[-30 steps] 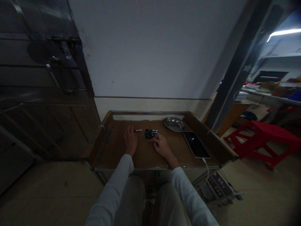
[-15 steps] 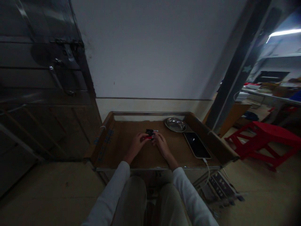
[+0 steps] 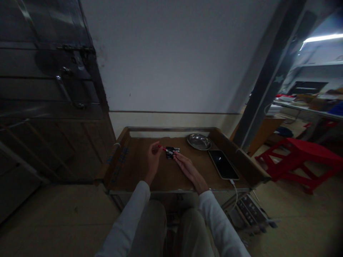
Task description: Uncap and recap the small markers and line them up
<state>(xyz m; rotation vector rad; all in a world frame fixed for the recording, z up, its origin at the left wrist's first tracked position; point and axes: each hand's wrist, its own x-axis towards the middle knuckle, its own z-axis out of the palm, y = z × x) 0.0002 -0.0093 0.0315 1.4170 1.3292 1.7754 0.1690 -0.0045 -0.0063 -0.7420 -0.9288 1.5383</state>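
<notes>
Red-and-silver rod (image 3: pixel 163 148): slim and pen-like, spanning the gap between the two hands above the table top; red end toward the left hand, silver end toward the right hand, partly overlapping the black pieces in this view
Left hand (image 3: pixel 154 153): at the red end, fingers curled inward and thumb drawn near them, roughly half closed; whether it grips the rod or only lies beside it cannot be told
Right hand (image 3: pixel 186 167): fingers nearly straight and held together, pointing away and to the left; fingertips brought together on the silver end, which they appear to pinch
Black pieces (image 3: pixel 168 155): small cluster lying side by side beneath the rod, silvery tips to the right; too small and dim to count
Brown board (image 3: pixel 134 167): bare lining of the table top, with blue marks near its left side
Metal dish (image 3: pixel 199 142): round, shallow and shiny, near the back right corner
Phone (image 3: pixel 223 165): dark screen upward, lying between the dish and the near edge, to the right of the right hand
White cable (image 3: pixel 236 192): joined to the phone's near end, hanging over the table's front edge
Red stool (image 3: pixel 311 157): on the floor, right of the table
Door (image 3: pixel 88 85): left of the pale wall (image 3: pixel 171 57)
</notes>
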